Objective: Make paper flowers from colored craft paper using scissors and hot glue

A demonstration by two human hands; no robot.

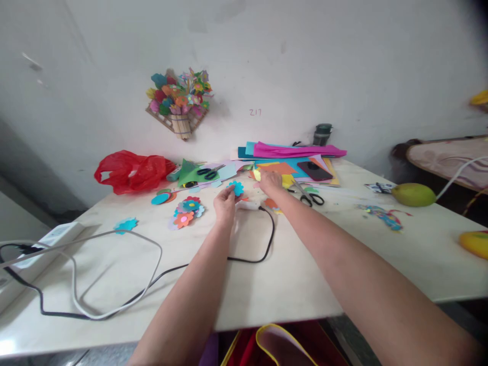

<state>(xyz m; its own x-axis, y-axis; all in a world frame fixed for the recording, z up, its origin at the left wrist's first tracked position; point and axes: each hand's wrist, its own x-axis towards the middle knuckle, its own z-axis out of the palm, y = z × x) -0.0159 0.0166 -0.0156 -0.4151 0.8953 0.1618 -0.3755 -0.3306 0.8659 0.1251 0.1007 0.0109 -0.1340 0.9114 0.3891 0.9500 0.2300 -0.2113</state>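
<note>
My left hand (224, 204) pinches a blue paper flower (237, 188) by its edge, just above the table. To its right, my right hand (271, 183) reaches into the coloured paper pile, its fingers closed at a small yellow paper piece (256, 175); the fingertips are partly hidden. Below and between the hands lies a white tool with a black cord (247, 205), its shape partly covered. Left of my left hand is a cluster of layered paper flowers (184, 219). Black-handled scissors (310, 197) rest right of my right hand.
Blue paper flowers (126, 225) and paper circles (160, 198) lie at left, near a power strip (49, 249) with looping cables. Farther back are a red plastic bag (133, 170), more scissors (210, 173), a phone (314, 171) and magenta paper (297, 150). A mango (414, 194) sits right.
</note>
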